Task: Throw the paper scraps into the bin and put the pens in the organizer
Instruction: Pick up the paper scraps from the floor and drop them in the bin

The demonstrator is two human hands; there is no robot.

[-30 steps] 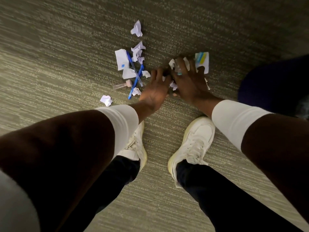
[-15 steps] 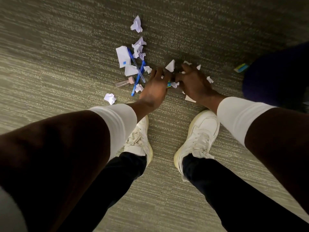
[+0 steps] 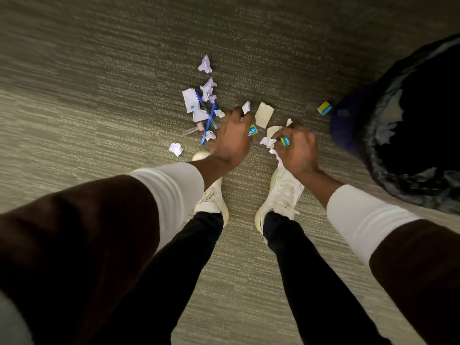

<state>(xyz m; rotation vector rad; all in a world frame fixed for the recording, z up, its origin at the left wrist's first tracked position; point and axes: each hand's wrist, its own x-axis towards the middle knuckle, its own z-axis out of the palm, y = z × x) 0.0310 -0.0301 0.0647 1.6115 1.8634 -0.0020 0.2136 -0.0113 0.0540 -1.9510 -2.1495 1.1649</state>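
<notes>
Both hands hover above the carpet, each closed around paper scraps. My left hand (image 3: 232, 138) holds white bits and a blue-yellow piece. My right hand (image 3: 297, 148) grips crumpled white paper (image 3: 267, 141) and a coloured scrap. Between them a flat cream scrap (image 3: 264, 114) lies on the floor. To the left sits a cluster of white scraps (image 3: 191, 100) with two blue pens (image 3: 207, 115) and a pale pink pen (image 3: 193, 129). Single crumpled scraps (image 3: 176, 148) lie apart, another scrap (image 3: 205, 64) farther off. The dark bin (image 3: 408, 135) with its bag liner stands at the right.
A yellow-blue scrap (image 3: 324, 108) lies beside the bin's base. My white shoes (image 3: 282, 197) stand right below the hands on the grey-green carpet (image 3: 99, 83). No organizer is in view.
Both hands have lifted and drawn apart with scraps in them. The view has shifted, so more of the bin shows at the right. A cream scrap now lies uncovered between the hands.
</notes>
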